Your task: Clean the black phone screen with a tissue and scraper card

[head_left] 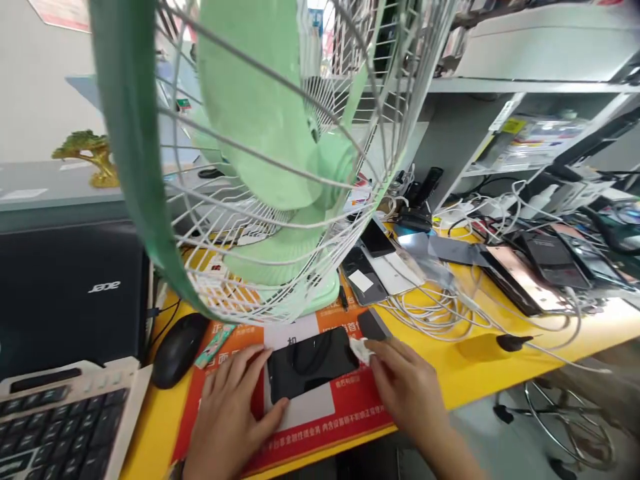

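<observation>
A black smartphone (314,363) lies screen up and slightly tilted on a red and orange printed mat (350,413). My left hand (235,407) rests at the phone's left end, fingers stretched out and thumb apart, with the index fingertip and thumb at its corners. At the opposite end, my right hand (407,383) is closed in a pinch on a crumpled white tissue (361,349), which is beside the phone's right edge.
A green fan (300,233) stands close behind the mat. A black mouse (180,350), a keyboard (65,427) and a laptop (75,287) are at left. Several phones and coiled white cables (435,310) cover the yellow table's (480,357) right side.
</observation>
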Tool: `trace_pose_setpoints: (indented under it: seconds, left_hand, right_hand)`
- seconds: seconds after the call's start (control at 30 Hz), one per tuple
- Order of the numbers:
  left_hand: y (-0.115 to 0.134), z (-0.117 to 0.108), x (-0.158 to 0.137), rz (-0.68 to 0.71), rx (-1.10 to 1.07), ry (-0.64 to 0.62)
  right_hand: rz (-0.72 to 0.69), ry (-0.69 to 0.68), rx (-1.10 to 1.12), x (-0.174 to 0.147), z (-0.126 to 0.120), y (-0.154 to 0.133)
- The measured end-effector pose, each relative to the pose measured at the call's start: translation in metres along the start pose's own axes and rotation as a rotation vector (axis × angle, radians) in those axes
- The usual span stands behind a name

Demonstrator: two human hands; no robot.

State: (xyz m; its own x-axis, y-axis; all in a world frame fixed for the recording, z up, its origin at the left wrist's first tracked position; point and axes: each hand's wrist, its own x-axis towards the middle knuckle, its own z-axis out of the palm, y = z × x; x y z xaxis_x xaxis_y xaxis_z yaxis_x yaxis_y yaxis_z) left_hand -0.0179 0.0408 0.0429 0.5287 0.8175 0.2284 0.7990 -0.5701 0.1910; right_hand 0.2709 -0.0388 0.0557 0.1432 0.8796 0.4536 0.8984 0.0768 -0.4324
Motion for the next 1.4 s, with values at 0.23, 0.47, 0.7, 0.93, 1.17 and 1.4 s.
trace_pose_setpoints:
  seconds: [0.23, 0.47, 0.7, 0.93, 1.17, 1.4]
  left_hand:
    - [-0.001, -0.002, -0.001, -0.007, -0.054, -0.032]
    - [-0.001, -0.005, 0.001, -0.008, -0.092, -0.048]
    - [0.002, -0.007, 0.001, -0.021, -0.093, -0.034]
    - [0.001, -0.005, 0.002, -0.024, -0.114, -0.041]
    - [0.001, -0.006, 0.002, -0.046, -0.13, -0.062]
    - [0.002, -0.002, 0.002, -0.095, -0.129, -0.025]
  right_hand:
    - [-0.183, -0.116, -0.152, 0.01, 0.029, -0.024]
    - [-0.071, -0.231, 0.003, 0.025, 0.058, -0.072]
    - [0.01, -0.205, 0.02, 0.019, 0.043, -0.048]
    - [-0.035, -0.208, 0.022, 0.03, 0.066, -0.078]
    - [0.11, -0.065, -0.161, 0.037, 0.055, -0.055]
    - [0.012, -0.159, -0.061, 0.036, 0.073, -0.083]
